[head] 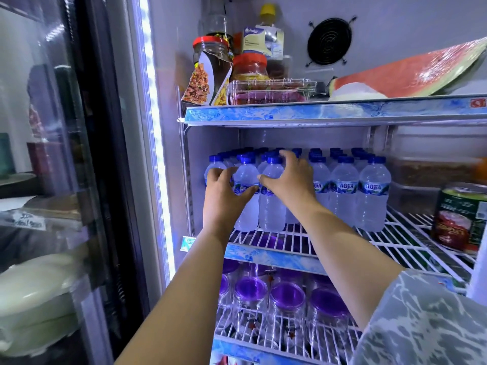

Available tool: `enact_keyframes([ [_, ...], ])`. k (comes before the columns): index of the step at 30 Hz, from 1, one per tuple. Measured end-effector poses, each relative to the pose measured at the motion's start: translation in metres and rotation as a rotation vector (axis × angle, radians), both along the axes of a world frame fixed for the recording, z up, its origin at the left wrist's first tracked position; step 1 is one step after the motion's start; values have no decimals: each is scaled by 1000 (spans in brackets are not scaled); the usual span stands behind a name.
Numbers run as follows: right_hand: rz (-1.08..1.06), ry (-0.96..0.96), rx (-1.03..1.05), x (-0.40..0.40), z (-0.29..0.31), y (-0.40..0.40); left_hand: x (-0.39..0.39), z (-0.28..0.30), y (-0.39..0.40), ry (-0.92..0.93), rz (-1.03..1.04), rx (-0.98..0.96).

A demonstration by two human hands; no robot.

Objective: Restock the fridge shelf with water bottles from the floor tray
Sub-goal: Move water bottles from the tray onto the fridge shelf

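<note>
Several small clear water bottles with blue caps stand in rows on the white wire middle shelf of the open fridge. My left hand wraps around the front-left bottle, thumb on its label. My right hand is spread over the neighbouring front bottle, fingers over the caps behind it. The floor tray is out of view.
The upper shelf holds jars, a clear plastic box and a wrapped watermelon slice. A tin and a food container stand at the right of the middle shelf. Purple-capped bottles fill the shelf below. The glass door stands open at left.
</note>
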State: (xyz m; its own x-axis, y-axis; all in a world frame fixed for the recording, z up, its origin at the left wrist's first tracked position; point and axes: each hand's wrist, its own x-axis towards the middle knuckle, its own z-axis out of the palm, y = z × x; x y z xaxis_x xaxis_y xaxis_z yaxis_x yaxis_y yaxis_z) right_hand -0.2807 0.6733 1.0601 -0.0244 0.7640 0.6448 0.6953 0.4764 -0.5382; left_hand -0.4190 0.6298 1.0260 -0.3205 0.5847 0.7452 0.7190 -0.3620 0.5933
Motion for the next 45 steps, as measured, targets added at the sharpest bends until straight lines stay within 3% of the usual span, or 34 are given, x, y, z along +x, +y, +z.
enact_keyframes([
  [3, 51, -64, 177, -8, 19, -6, -3, -1, -3, 27, -10, -21],
  [5, 150, -215, 226, -16, 35, -6, -8, -2, -7, 26, -9, -21],
  [7, 229, -403, 119, -23, 48, -3, -14, -6, -11, -5, 9, -37],
  [10, 260, -513, -47, -31, 59, 1, -22, -15, -16, -80, 31, -129],
  [20, 212, -462, 35, -50, 61, -4, -27, -33, -17, -7, 68, -302],
  [28, 254, -510, -43, -38, 68, -4, -28, -37, -23, -36, 74, -292],
  [38, 143, -482, 57, -51, 58, -1, -27, -38, -21, -52, 84, -307],
  [45, 100, -446, 28, -26, 57, -1, -4, -54, -40, 111, 170, -33],
])
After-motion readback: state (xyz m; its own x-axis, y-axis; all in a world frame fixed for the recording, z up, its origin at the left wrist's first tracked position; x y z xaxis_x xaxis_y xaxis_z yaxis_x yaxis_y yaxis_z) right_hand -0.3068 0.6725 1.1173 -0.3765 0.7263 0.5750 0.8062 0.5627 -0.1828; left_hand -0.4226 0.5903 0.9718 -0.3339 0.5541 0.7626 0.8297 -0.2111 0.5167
